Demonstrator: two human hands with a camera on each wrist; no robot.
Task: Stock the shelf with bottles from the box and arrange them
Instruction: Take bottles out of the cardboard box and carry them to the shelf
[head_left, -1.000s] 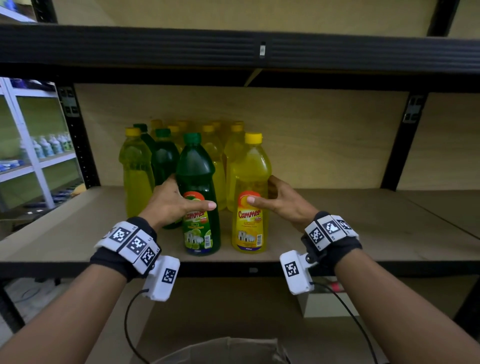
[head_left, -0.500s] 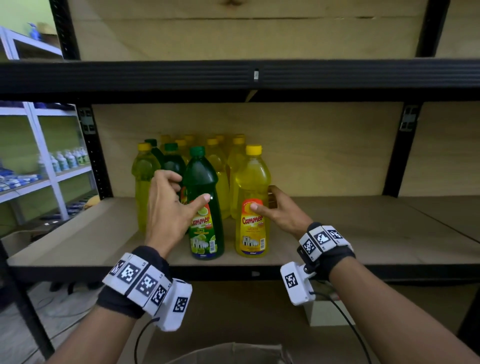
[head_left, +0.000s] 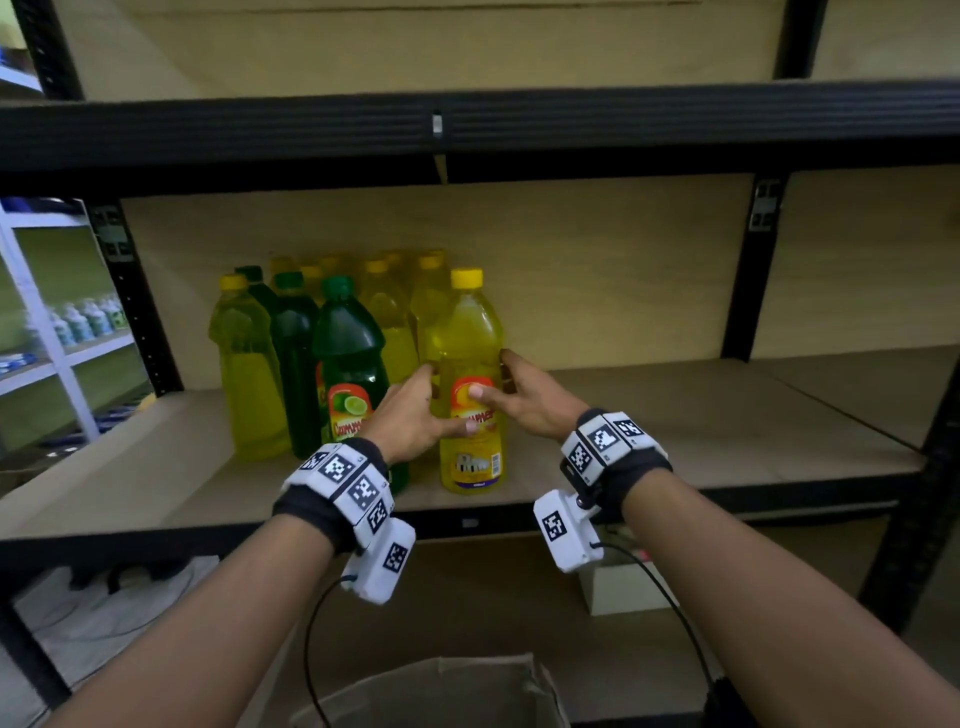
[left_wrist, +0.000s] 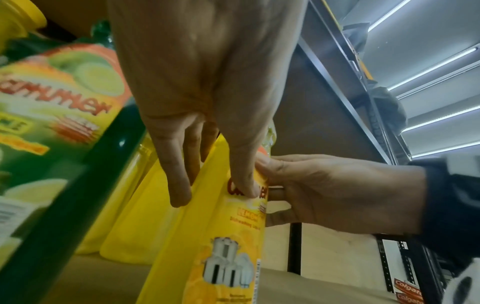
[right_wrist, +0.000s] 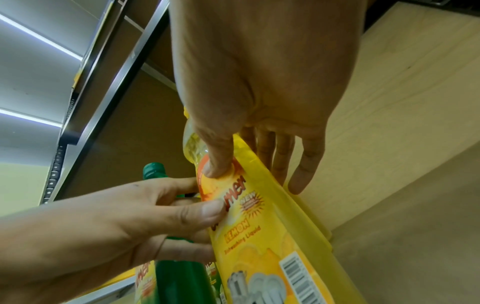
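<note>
Wooden shelf board (head_left: 649, 415) on black metal rack holds clustered yellow and green bottles. Front yellow plastic lemon dish-liquid bottle (head_left: 470, 332) stands upright near front edge; left hand (head_left: 410, 415) and right hand (head_left: 530, 397) both grip it, thumbs on label. Green plastic lime bottle (head_left: 349, 348) just left.

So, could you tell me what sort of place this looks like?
Probably a shop or its stockroom: rows of identical dish-liquid bottles stand on a black metal shelf, another rack of goods stands to the left, and an open cardboard box sits below.
</note>
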